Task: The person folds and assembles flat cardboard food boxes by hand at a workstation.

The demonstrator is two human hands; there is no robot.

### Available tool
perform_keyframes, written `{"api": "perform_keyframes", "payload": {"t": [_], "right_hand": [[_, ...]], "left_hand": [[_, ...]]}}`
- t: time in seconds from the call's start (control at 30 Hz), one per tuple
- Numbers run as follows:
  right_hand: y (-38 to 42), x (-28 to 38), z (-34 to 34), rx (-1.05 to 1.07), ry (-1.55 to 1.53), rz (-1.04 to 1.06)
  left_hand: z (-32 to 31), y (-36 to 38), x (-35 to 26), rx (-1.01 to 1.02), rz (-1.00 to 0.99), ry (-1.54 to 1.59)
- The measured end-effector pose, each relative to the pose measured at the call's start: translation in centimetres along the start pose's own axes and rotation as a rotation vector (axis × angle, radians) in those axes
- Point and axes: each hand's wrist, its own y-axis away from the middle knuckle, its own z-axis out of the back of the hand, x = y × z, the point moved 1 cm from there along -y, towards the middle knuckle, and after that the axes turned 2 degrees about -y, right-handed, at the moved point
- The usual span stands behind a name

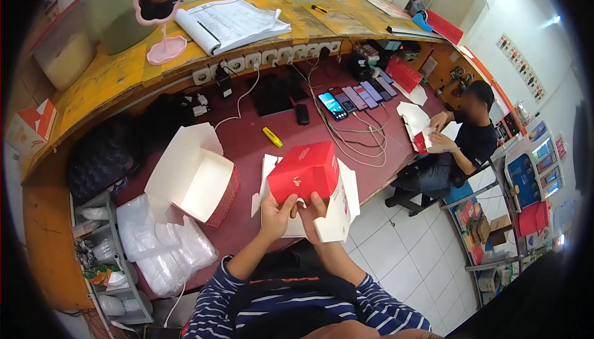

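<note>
A partly folded red and white cardboard box [304, 167] is held up in front of me, its red side showing. My left hand [278, 216] is closed on its near edge, thumb against the card. Close beside it, my right hand [311, 214] grips the same near edge next to a white flap. White cardboard sheets [350, 191] lie on the table under the box. To the left stands a red and white folded box [207, 191] with its lid up and its white inside showing.
Clear plastic bags [164, 246] lie at the near left beside a grey drawer rack [117, 265]. A yellow highlighter [272, 137], several phones [335, 106] and loose cables are farther back on the red table [247, 172]. At right, a seated person [473, 131] handles another box.
</note>
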Motion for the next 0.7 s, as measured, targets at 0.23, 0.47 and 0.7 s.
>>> {"api": "perform_keyframes", "payload": {"t": [0.23,0.47,0.7], "right_hand": [[-1.3,0.4,1.6,-0.173,0.290,0.230],[1.6,-3.0,-1.0,-0.166,0.764,0.246],[-0.7,-1.5,0.6,-0.096,0.102,0.058]], "left_hand": [[2.6,-0.2,-0.6,-0.079,0.497,1.079],[-0.6,3.5,2.1,-0.378,0.044,-0.172],[3.6,2.7,0.4,-0.122,0.380,0.807]]}}
